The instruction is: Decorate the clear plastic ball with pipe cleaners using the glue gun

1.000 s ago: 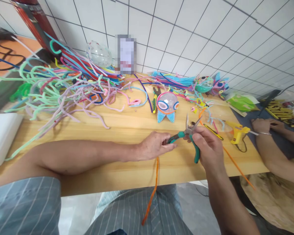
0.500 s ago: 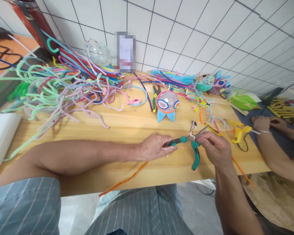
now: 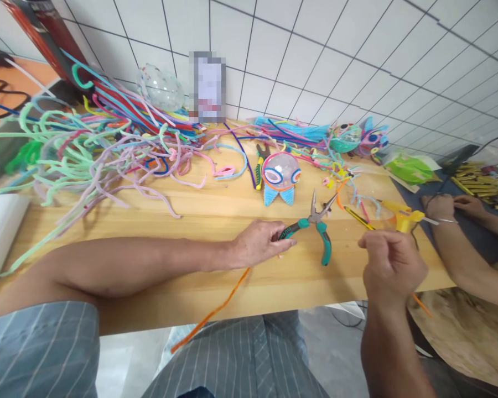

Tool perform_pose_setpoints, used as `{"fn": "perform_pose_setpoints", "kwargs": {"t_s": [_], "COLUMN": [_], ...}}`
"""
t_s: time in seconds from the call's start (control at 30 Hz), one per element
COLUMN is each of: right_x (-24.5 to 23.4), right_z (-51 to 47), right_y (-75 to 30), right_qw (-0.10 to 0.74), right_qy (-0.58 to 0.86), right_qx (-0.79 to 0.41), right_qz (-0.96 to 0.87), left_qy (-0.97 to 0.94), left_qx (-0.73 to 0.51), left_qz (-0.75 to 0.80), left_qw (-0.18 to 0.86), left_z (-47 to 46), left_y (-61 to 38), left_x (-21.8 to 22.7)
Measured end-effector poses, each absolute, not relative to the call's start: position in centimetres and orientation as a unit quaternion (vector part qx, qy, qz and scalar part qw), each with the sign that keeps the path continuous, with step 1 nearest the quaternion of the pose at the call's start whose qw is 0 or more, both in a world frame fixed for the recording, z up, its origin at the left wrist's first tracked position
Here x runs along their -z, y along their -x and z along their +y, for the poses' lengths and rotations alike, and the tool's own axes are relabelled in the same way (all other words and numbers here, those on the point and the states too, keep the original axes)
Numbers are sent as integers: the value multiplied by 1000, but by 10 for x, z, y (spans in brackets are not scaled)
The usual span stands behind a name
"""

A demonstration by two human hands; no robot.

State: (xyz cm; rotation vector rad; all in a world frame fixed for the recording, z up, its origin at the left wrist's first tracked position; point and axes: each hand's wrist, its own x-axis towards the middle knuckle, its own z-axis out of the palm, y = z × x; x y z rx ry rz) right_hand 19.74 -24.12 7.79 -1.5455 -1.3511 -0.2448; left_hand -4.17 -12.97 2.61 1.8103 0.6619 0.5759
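My left hand (image 3: 255, 243) grips one handle of green-and-black needle-nose pliers (image 3: 314, 218). Their jaws are spread and point toward the back of the table; the other handle swings free. From under this hand an orange pipe cleaner (image 3: 209, 315) runs down past the table's front edge. My right hand (image 3: 392, 265) is a closed fist, apart from the pliers on their right; whatever its fingers hold is hidden. Another orange strip (image 3: 422, 305) shows behind the right wrist. Beyond the pliers sits a clear ball figure (image 3: 281, 171) with ringed eyes and blue feet.
Tangled pipe cleaners (image 3: 108, 155) cover the left. Cutters with yellow-green handles (image 3: 259, 168) lie by the figure. A yellow glue gun (image 3: 404, 215) and a yellow knife (image 3: 359, 218) lie right. A co-worker's hands (image 3: 440, 209) are farther right. A blurred phone (image 3: 209, 88) leans on the wall.
My right hand has left the plier jaws and moved right, closing into a fist. The pliers have tilted, their jaws now clear of it. My left hand keeps its grip.
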Motion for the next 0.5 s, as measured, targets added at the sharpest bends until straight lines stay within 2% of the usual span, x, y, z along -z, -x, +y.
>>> {"fn": "perform_pose_setpoints", "kwargs": {"t_s": [0.17, 0.5], "right_x": [-83, -64], "right_z": [-231, -210], "right_y": [-165, -153], "right_qw": [330, 226], "right_qy": [605, 607], "right_qx": [180, 297], "right_qz": [-702, -702], "left_qy": [-763, -767], "left_qx": [-239, -215], "left_qz": [277, 298], "left_qw": [532, 526], "left_z": [-131, -132], "left_y": [42, 41], "left_x": [-24, -29]}}
